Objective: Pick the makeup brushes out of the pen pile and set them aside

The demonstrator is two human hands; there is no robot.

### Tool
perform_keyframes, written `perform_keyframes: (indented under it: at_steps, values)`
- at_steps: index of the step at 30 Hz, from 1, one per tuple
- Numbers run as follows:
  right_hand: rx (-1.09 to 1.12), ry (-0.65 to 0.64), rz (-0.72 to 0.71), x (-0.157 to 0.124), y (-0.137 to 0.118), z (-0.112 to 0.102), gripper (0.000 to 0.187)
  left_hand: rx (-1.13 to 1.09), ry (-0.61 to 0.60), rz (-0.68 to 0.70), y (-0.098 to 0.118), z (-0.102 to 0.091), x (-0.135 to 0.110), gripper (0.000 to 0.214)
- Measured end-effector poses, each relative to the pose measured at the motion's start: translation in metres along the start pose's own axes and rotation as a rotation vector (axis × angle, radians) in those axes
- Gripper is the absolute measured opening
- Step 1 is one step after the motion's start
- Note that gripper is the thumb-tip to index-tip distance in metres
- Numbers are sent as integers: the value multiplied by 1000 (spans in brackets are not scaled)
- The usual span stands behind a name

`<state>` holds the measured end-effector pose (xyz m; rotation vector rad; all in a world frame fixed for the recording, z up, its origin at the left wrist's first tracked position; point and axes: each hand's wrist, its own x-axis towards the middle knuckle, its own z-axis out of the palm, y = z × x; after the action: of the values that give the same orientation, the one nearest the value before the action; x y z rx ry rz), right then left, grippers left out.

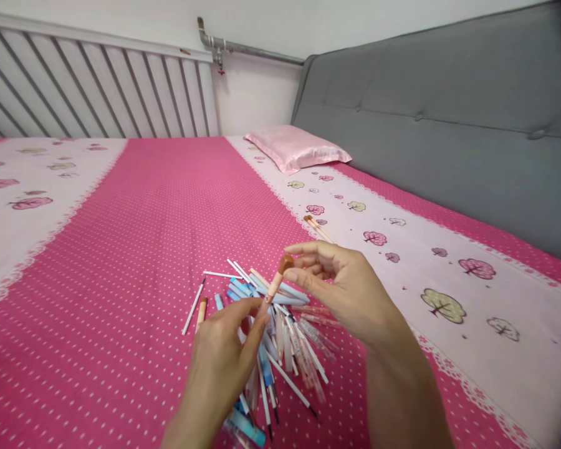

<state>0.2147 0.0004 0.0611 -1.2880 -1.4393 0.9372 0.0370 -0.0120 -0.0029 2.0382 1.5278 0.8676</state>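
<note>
Above a heap of pens [280, 337] on the pink dotted bed sheet [135, 249], both hands hold one peach-coloured pen [277, 284] with a brown cap. My left hand [224, 362] pinches its lower end between thumb and fingers. My right hand [341, 287] pinches the capped upper end, its other fingers curled. The heap holds several white, blue and clear pens, lying crossed under my hands. Two more peach pens [318, 228] lie apart, beyond my right hand.
A pink satin pillow [297, 148] lies at the far end by the grey padded headboard [449, 125] on the right. A white slatted rail [98, 93] runs along the back left. The sheet's pale border with tree prints [449, 299] lies right of my hands.
</note>
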Motion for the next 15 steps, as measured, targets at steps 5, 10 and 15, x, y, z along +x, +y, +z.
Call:
perform_keyframes:
  at_steps: [5,10,15]
  values:
    - [-62,-55,48,1,4,1,39,-108,62,-28,-2,0,0,22]
    - [-109,-257,73,5,19,16,28,-345,159,-149,0,-2,1,27]
    - [-31,-402,109,8,31,37,22,-533,293,-237,5,-7,2,30]
